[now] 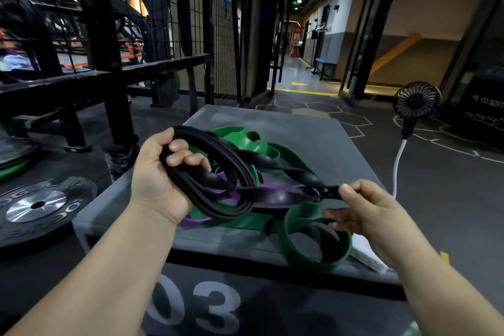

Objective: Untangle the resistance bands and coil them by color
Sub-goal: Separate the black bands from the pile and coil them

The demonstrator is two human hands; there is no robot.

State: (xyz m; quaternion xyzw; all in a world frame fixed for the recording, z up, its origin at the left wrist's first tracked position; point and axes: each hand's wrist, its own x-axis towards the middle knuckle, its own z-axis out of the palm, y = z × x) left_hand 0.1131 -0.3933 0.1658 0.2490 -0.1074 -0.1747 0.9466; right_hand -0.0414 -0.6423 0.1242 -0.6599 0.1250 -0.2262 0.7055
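Dim gym floor, a grey plyo box [327, 142] in the middle. Above its top the left hand [161, 180] grips the half-coiled black band [237, 172], and the right hand [373, 213] pinches its twisted tail. Coiling black seems underway; next that tail needs untwisting and winding in. Green bands [245, 139] and a purple band [192, 222] lie tangled beneath, spilling towards the near right corner. A fan [416, 103] stands off right.

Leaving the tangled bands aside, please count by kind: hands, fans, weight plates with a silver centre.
Hands: 2, left hand and right hand, both on the black band
Fan: 1
Weight plate with a silver centre: 1
Total: 4
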